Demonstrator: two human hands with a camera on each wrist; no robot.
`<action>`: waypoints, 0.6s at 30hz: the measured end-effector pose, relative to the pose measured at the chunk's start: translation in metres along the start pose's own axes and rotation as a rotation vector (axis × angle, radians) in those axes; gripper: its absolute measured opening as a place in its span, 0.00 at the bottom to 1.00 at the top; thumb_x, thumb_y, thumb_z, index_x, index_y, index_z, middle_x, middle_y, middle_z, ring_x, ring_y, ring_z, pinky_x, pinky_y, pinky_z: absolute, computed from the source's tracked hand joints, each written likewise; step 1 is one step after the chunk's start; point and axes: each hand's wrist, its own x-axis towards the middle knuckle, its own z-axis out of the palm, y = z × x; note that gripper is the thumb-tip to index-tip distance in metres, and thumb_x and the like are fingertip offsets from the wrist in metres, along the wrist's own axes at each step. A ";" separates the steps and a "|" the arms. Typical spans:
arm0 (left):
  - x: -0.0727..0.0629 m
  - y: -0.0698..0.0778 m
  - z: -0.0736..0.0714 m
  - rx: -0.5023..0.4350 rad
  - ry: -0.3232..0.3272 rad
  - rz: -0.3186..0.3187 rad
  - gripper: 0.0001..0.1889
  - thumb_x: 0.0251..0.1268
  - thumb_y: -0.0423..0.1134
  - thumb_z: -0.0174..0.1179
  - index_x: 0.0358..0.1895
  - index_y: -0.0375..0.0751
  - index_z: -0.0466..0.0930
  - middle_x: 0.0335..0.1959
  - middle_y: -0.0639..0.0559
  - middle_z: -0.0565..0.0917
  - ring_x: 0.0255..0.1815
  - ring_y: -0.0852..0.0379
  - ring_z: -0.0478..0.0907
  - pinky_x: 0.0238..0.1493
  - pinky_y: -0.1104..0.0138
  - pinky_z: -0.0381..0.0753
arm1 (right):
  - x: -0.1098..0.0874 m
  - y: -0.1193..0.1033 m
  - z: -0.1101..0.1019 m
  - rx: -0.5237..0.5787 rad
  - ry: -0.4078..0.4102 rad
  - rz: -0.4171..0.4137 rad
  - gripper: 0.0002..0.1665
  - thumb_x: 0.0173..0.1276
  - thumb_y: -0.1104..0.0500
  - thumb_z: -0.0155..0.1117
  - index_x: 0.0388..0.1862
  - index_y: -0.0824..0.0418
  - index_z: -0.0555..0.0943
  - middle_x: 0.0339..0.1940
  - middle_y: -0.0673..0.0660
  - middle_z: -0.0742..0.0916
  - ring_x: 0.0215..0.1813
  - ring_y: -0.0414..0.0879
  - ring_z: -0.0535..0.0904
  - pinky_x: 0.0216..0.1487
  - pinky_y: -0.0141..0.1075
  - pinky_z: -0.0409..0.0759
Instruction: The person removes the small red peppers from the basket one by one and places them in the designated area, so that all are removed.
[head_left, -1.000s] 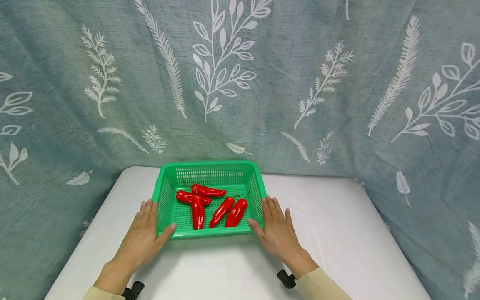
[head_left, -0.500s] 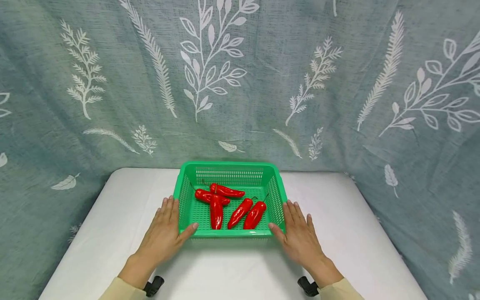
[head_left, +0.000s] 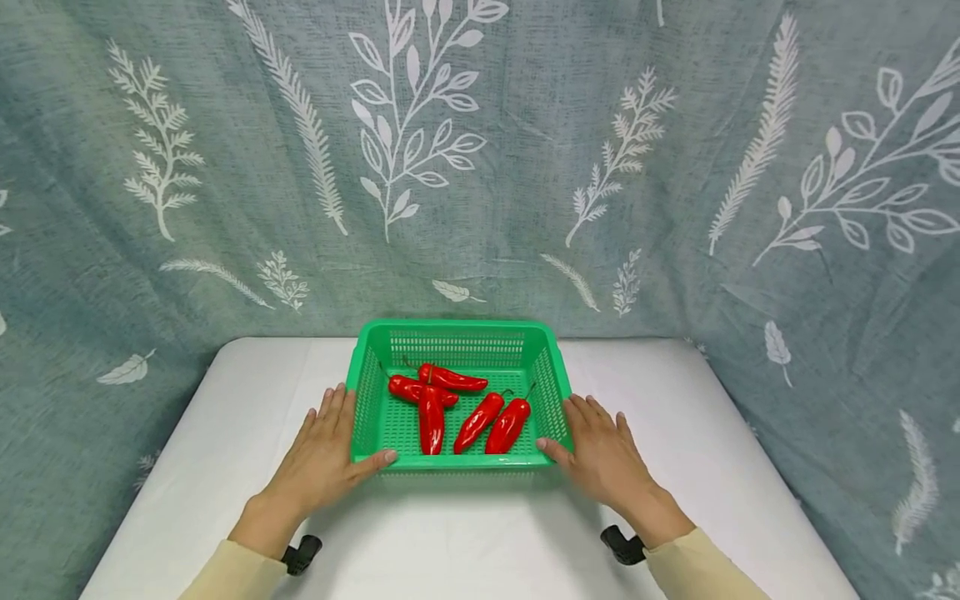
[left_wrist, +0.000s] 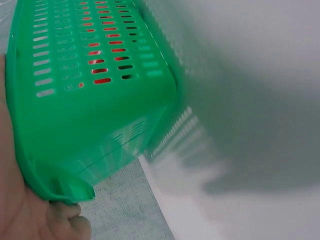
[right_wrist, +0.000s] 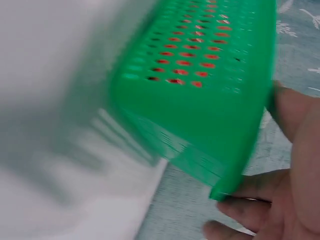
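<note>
A green plastic basket (head_left: 465, 461) stands on the white table in the head view, with several glossy red chili peppers (head_left: 470, 423) lying inside. My left hand (head_left: 318, 462) touches its left side, fingers straight along the wall and thumb over the near corner of the rim. On the opposite side, my right hand (head_left: 606, 454) lies with its fingers along the wall and its thumb at the near right corner. Both wrist views show the basket's slotted near wall, the peppers showing red through the slots. In the left wrist view, most fingers are hidden.
The white table (head_left: 465, 542) extends to both sides and in front of the basket. A grey-green cloth (head_left: 480, 208) with white leaf prints hangs behind and at both sides. A black wrist device (head_left: 302, 555) sits on each wrist.
The basket has shifted right across the table with both hands at its sides, mostly in the first half second. Since then it has stayed nearly still. The head view has shifted slightly.
</note>
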 end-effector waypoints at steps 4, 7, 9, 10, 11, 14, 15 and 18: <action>-0.002 0.002 0.001 0.012 0.019 -0.002 0.61 0.69 0.75 0.56 0.82 0.22 0.48 0.86 0.28 0.50 0.87 0.30 0.44 0.83 0.35 0.50 | 0.007 0.000 -0.010 -0.013 -0.019 -0.044 0.46 0.76 0.39 0.66 0.74 0.74 0.72 0.73 0.71 0.78 0.74 0.69 0.74 0.72 0.70 0.69; -0.002 0.003 0.002 0.023 0.031 -0.002 0.61 0.70 0.75 0.55 0.82 0.22 0.49 0.85 0.28 0.50 0.87 0.31 0.44 0.83 0.36 0.51 | 0.009 0.002 -0.012 -0.031 -0.017 -0.070 0.45 0.74 0.41 0.69 0.72 0.76 0.73 0.71 0.73 0.79 0.72 0.69 0.76 0.72 0.63 0.74; -0.002 0.004 0.003 0.030 0.036 0.000 0.61 0.70 0.76 0.55 0.82 0.22 0.49 0.85 0.29 0.50 0.87 0.31 0.45 0.83 0.36 0.51 | 0.010 0.002 -0.014 -0.038 -0.021 -0.074 0.45 0.74 0.41 0.70 0.72 0.77 0.73 0.70 0.74 0.79 0.72 0.69 0.76 0.72 0.60 0.75; -0.002 0.004 0.003 0.032 0.041 0.003 0.61 0.70 0.76 0.55 0.82 0.22 0.50 0.85 0.28 0.50 0.87 0.31 0.45 0.83 0.36 0.51 | 0.011 0.002 -0.015 -0.040 -0.029 -0.071 0.45 0.74 0.41 0.70 0.72 0.77 0.73 0.70 0.74 0.79 0.72 0.69 0.76 0.72 0.60 0.75; -0.001 0.004 0.004 0.035 0.045 0.005 0.61 0.69 0.76 0.55 0.82 0.22 0.50 0.85 0.28 0.50 0.87 0.31 0.45 0.83 0.36 0.52 | 0.012 0.002 -0.016 -0.042 -0.037 -0.065 0.45 0.74 0.41 0.69 0.72 0.77 0.74 0.70 0.74 0.79 0.72 0.69 0.76 0.73 0.60 0.74; -0.001 0.003 0.004 0.034 0.049 0.004 0.61 0.69 0.76 0.55 0.82 0.22 0.50 0.85 0.28 0.51 0.87 0.31 0.45 0.83 0.36 0.52 | 0.017 0.000 -0.020 -0.045 -0.046 -0.057 0.43 0.74 0.41 0.69 0.70 0.75 0.76 0.69 0.72 0.81 0.71 0.69 0.77 0.71 0.61 0.75; -0.002 0.003 0.004 0.034 0.049 0.003 0.61 0.69 0.76 0.55 0.82 0.22 0.50 0.85 0.28 0.51 0.87 0.31 0.45 0.83 0.36 0.52 | 0.019 -0.001 -0.022 -0.047 -0.044 -0.059 0.42 0.74 0.41 0.70 0.69 0.75 0.76 0.68 0.72 0.82 0.70 0.69 0.78 0.70 0.61 0.76; -0.003 0.002 0.004 0.032 0.047 -0.001 0.61 0.69 0.76 0.55 0.82 0.22 0.50 0.85 0.28 0.51 0.87 0.30 0.46 0.83 0.36 0.52 | 0.027 -0.006 -0.026 -0.043 -0.039 -0.065 0.40 0.74 0.42 0.70 0.68 0.74 0.78 0.67 0.70 0.83 0.67 0.69 0.79 0.67 0.62 0.78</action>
